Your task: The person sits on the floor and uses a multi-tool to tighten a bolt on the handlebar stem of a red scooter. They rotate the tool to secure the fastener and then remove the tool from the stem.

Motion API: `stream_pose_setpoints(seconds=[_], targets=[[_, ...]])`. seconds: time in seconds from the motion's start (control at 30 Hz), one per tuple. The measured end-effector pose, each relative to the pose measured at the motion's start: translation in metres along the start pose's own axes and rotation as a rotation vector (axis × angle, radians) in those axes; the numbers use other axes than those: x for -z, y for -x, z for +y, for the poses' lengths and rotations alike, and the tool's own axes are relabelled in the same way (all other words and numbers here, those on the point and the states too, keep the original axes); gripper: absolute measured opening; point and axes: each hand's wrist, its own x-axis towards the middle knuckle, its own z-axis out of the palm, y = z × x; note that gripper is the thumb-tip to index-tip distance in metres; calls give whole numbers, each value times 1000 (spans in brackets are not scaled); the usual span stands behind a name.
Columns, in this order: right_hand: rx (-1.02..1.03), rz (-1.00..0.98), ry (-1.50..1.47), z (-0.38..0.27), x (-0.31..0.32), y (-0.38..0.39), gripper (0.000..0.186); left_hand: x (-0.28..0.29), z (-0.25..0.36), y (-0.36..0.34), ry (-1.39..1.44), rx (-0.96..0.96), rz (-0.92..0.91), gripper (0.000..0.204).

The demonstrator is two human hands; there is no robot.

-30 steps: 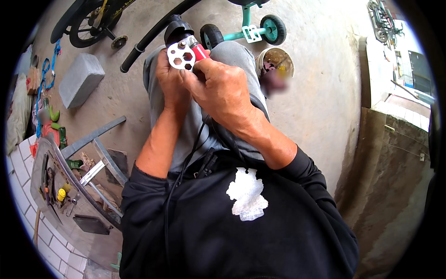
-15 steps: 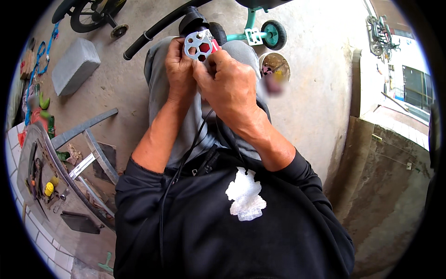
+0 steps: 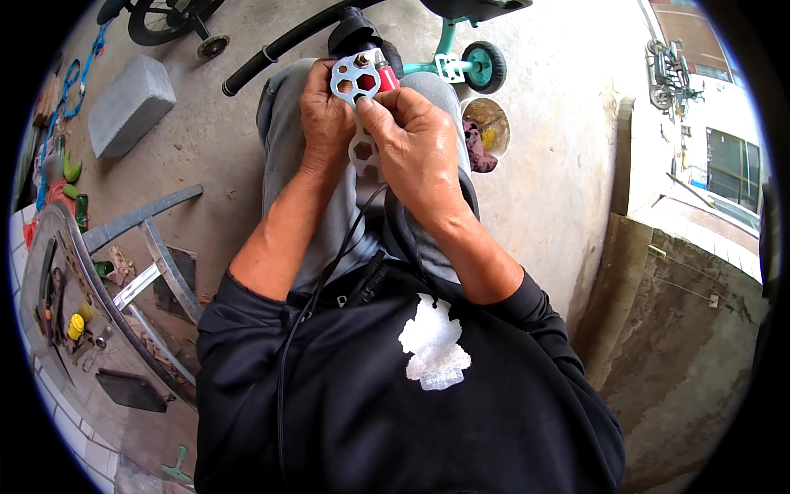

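Between my knees is a flat metal multi-hole wrench (image 3: 356,76) with hexagonal openings. Its wide head lies over a red part (image 3: 388,78), close to a small bolt (image 3: 361,60). My right hand (image 3: 418,144) is closed on the wrench, the thumb pressed near the head, and the shank hangs down beside the palm. At the head's left edge my left hand (image 3: 323,119) is closed, its fingertips hidden behind the head. Just beyond are a black handlebar (image 3: 284,48) and a teal tricycle frame (image 3: 422,67) with a small wheel (image 3: 484,66).
A round tub (image 3: 496,111) with a dark cloth (image 3: 477,148) stands right of my knee. At left are a grey block (image 3: 132,103), a metal frame (image 3: 148,216) and a tabletop (image 3: 107,350) with tools and a yellow object (image 3: 76,326). A low wall (image 3: 671,305) runs along the right.
The wrench has swung so that its lower shank now shows below my right thumb. My right hand has shifted slightly right and down; my left hand stays near the wrench head.
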Motion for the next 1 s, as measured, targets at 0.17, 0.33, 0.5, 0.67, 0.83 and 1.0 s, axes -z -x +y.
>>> stream_pose_setpoints(seconds=[0.17,0.33,0.5,0.67,0.83,1.0], targets=[[-134,-38,-226,-4,-2,-1,23,-2,5,2,35,-9,13,10],[-209,-104,-344,-5,-2,-4,23,3,-3,-4,-21,22,54,14],[-295,-111,-468,-4,-2,-5,22,11,-5,-5,-26,67,-95,25],[-307,-107,-415,-8,-3,-4,21,9,-10,-6,-34,48,-3,17],[-249,-115,-389,-4,1,1,24,1,0,-1,4,5,37,16],[-274,-111,-460,-7,6,5,25,-2,4,0,41,57,32,15]])
